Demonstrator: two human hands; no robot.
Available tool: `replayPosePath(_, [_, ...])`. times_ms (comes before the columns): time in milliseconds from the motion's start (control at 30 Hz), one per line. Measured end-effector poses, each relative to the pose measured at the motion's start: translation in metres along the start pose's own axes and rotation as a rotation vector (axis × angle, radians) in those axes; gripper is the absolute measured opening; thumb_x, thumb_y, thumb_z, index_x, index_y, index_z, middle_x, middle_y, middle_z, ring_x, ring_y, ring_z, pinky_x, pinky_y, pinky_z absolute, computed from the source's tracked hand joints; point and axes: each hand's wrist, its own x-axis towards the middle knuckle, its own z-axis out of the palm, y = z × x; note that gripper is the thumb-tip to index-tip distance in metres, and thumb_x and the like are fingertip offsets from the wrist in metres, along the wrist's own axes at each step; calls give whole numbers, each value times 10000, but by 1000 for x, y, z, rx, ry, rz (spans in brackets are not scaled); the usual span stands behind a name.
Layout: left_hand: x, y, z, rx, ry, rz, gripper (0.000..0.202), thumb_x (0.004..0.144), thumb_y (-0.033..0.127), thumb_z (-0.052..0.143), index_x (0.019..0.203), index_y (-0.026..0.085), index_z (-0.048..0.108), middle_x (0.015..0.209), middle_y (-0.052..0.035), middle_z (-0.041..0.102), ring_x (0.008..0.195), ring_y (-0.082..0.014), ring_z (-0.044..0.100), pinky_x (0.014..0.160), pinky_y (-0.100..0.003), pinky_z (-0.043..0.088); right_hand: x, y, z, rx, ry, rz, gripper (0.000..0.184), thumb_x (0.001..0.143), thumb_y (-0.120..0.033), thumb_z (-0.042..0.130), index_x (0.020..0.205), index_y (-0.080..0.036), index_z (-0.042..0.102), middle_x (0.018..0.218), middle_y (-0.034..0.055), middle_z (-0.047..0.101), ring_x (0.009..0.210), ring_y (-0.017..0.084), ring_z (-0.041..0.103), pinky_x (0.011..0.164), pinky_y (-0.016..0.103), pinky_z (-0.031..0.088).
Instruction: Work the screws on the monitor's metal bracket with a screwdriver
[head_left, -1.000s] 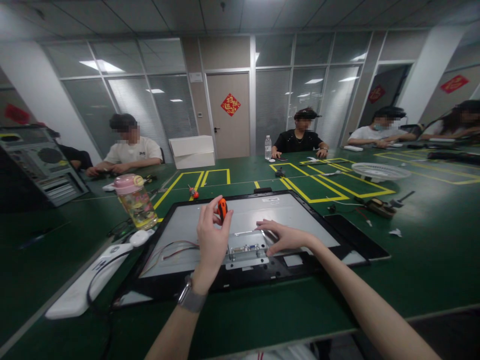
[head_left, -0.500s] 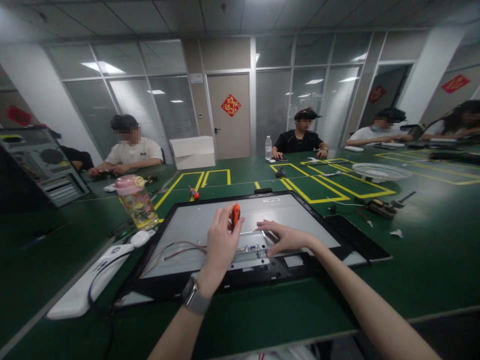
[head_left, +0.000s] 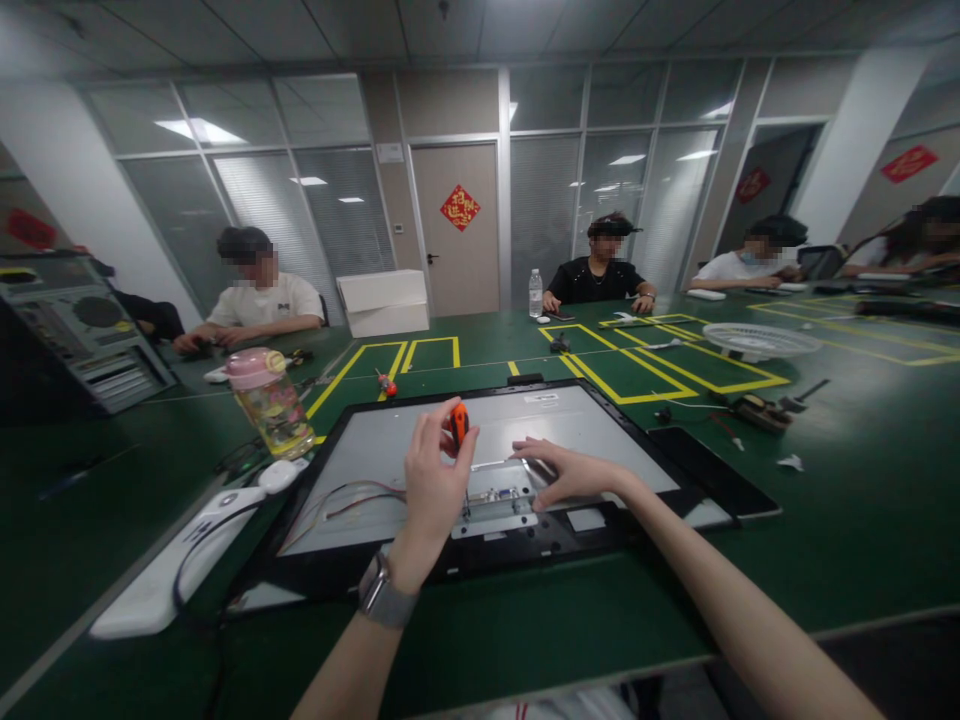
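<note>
My left hand is closed on the orange and black handle of a screwdriver. Its thin shaft points down toward a metal bracket with connectors on it. That bracket sits on the back of an opened flat display panel, silver with a black frame, lying on the table. Over the bracket's right side, my right hand has its fingers spread, with the thumb by the bracket's edge; whether the fingers touch the panel I cannot tell. Thin wires run across the panel left of my left hand.
A white power strip and a pink-lidded bottle stand left of the panel. Right of it lie a black flat piece and a dark tool. A computer case stands far left. Several people sit across the green table.
My left hand and the screwdriver have shifted slightly left, and the handle stands more upright. More of the bracket shows beneath. My right hand has stayed almost still.
</note>
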Motion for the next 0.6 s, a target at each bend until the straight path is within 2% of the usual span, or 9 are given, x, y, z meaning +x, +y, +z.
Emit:
replayPosePath(167, [-1, 0, 2, 13, -106, 40, 343, 908, 198, 629, 1242, 245, 563, 913, 8, 579, 664, -118, 563, 676, -262, 512, 1, 1, 0, -5, 0, 0, 1052, 611, -707, 786, 1491, -239, 448, 1653, 120, 241, 1541, 337, 114, 1245, 497, 121])
replayPosePath(400, [0, 4, 1, -9, -115, 19, 335, 887, 170, 612, 1210, 246, 566, 924, 5, 616, 624, -105, 562, 657, -252, 513, 1, 1, 0, -17, -4, 4, 1060, 610, -715, 781, 1493, -236, 444, 1653, 123, 238, 1542, 338, 104, 1246, 500, 116])
replayPosePath(500, [-3, 5, 2, -66, -114, -30, 358, 853, 148, 595, 1196, 236, 542, 944, -8, 650, 701, -127, 627, 695, -263, 527, 1, 0, 0, -7, -5, 7, 1049, 609, -703, 791, 1490, -249, 447, 1654, 118, 239, 1541, 339, 110, 1245, 514, 113])
replayPosePath(600, [-5, 6, 1, -186, -103, -52, 311, 849, 138, 574, 1144, 225, 525, 882, -1, 661, 773, -147, 663, 755, -283, 540, 0, -1, 0, -8, -7, 1, 1048, 616, -717, 777, 1491, -244, 446, 1654, 118, 239, 1541, 339, 113, 1246, 503, 122])
